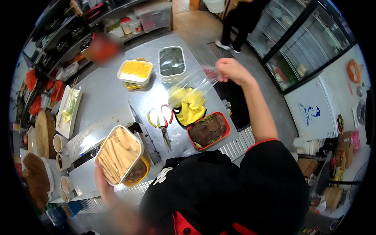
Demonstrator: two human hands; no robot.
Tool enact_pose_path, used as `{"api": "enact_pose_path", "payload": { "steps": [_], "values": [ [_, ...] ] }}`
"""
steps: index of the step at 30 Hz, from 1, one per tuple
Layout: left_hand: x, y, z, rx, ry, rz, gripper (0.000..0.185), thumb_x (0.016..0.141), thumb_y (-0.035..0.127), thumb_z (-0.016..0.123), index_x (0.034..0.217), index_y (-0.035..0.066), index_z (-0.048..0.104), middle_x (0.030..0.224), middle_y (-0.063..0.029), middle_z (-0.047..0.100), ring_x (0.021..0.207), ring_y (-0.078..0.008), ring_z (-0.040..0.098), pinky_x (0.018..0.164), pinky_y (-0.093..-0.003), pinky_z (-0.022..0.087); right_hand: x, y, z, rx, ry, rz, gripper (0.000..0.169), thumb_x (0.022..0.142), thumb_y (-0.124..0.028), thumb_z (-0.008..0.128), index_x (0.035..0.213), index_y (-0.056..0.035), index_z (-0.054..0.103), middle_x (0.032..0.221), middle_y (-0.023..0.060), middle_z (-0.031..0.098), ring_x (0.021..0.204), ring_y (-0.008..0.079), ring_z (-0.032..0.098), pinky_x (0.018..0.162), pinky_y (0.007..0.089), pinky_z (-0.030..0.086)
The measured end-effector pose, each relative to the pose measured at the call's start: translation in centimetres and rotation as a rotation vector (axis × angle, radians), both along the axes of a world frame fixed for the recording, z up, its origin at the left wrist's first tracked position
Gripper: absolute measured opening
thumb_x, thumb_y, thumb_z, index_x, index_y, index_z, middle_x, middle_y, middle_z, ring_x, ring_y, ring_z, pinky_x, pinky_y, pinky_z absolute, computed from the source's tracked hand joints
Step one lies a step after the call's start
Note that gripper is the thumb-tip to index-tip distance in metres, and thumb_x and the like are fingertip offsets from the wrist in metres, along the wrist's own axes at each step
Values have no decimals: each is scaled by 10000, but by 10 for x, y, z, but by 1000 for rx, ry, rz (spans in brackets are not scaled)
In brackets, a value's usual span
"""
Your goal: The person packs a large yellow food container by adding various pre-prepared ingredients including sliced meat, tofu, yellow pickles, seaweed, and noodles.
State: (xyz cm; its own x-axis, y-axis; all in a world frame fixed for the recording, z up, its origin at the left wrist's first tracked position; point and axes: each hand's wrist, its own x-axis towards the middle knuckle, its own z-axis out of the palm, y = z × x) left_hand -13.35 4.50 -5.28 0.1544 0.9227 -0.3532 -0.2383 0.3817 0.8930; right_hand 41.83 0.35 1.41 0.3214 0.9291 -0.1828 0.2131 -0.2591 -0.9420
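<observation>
My left hand (102,183) grips the lower left side of a white rectangular container (119,155) filled with flat beige strips. It sits tilted over a yellow-rimmed container (138,173) of dark brown shreds. Raised past the table's right edge, my right hand (233,71) is closed on a clear plastic sheet or bag (195,80). The plastic stretches down over a crumpled yellow cloth (191,107) with dark edging. Red-and-yellow-handled scissors (163,126) lie beside the cloth. Near my body stands a red container (209,130) with dark brown slices over some green leaves.
A white tub of yellow slices (135,70) and a film-covered tub (172,61) stand farther back on the metal table (102,91). A long white tray (69,111) holds chopsticks. Paper cups (61,144) line the left. A person (238,23) stands near a glass-door refrigerator (293,38).
</observation>
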Motion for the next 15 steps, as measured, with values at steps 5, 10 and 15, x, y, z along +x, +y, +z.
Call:
{"api": "enact_pose_path", "payload": {
  "steps": [5,10,15],
  "values": [
    [-3,-3,7,20,51,4,481,925,371,328,1221,-3,389,1179,-119,502,1007,-202,544,850,-312,454,117,-85,-91,-273,-306,-688,225,732,-172,535,714,48,577,604,108,607,490,156,605,455,241,485],
    [0,-6,11,4,115,16,496,922,375,337,1224,-16,384,1157,-126,519,1000,-205,549,837,-307,456,152,-122,-147,-441,-400,-865,260,731,-210,580,758,47,608,611,137,619,497,191,610,506,281,504],
    [2,-9,16,94,307,-2,492,920,372,349,1224,-15,382,1166,-127,508,1006,-212,546,838,-314,455,176,-133,-223,-594,-566,-1015,300,714,-250,614,795,39,625,757,169,631,743,307,620,683,360,497]
  ]
}}
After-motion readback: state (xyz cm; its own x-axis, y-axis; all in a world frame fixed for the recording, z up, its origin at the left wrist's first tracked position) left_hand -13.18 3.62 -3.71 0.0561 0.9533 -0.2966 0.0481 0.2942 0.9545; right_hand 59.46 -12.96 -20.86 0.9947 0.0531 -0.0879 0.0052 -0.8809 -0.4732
